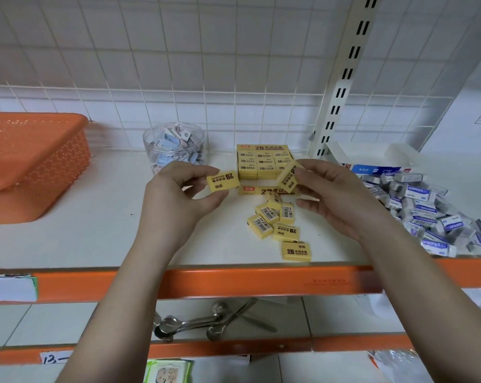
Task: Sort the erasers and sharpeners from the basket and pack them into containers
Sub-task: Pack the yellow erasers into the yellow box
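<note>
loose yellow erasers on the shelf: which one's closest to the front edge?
The face-up "2B" eraser, alone at the end of the cluster, by the orange shelf lip; the others lie farther back.

We are viewing two bare forearms entering from the lower edge, each ending in a bare hand: the left hand [175, 194] and the right hand [341, 197]. We are seeing no sleeve, glove, ring, watch or bracelet on either arm as far as the frame is showing. The fingernails are appearing short and unpainted. The arms are showing smooth and unmarked throughout.
</note>
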`<state>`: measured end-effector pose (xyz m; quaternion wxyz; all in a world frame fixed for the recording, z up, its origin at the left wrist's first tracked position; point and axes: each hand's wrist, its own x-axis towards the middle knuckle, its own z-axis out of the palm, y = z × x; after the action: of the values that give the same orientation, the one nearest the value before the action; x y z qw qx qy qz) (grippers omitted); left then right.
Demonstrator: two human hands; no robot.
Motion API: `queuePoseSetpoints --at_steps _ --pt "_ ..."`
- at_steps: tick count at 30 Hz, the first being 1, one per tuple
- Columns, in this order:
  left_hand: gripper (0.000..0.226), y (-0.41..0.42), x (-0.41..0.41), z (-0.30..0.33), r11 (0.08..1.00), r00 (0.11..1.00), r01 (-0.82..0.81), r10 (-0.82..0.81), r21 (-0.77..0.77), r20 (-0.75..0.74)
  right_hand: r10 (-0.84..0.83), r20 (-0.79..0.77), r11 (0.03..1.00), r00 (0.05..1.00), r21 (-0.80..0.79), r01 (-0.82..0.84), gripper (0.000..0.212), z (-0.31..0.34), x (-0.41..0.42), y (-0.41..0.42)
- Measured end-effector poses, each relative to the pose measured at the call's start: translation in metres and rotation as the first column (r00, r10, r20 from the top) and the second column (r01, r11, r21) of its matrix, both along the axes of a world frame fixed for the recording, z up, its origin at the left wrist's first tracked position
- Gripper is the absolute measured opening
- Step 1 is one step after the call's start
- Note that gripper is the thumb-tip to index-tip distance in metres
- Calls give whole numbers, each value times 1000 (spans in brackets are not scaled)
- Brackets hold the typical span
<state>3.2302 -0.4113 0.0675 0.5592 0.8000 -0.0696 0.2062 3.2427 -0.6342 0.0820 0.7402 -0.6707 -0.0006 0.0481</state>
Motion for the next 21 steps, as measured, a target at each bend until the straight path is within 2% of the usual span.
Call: queuePoseSetpoints --at_steps 4,5,7,9,12,16,21 --pt "35 2 -1 -3 1000 1000 -27 27 -10 2 115 -53 993 992 4 -115 15 6 12 9" --pt "35 2 0 -4 1000 1000 -30 30 -5 7 129 -54 990 990 -58 -132 15 9 18 10" --pt "37 2 1 -6 999 999 -41 41 4 16 131 -16 944 991 -303 -129 17 12 34 11" --pt "38 3 3 -7 998 998 -55 55 -1 14 147 32 829 989 -548 -106 20 12 55 11" --pt "38 2 7 -10 997 997 -73 73 5 2 178 33 666 984 -740 -95 25 5 85 16" --pt "39 0 9 -13 996 997 -83 83 26 1 250 5 517 968 -846 -129 27 -4 105 28" --pt "39 0 15 -17 995 996 -88 89 39 -17 279 22 492 960 -862 -124 20 -18 111 41"
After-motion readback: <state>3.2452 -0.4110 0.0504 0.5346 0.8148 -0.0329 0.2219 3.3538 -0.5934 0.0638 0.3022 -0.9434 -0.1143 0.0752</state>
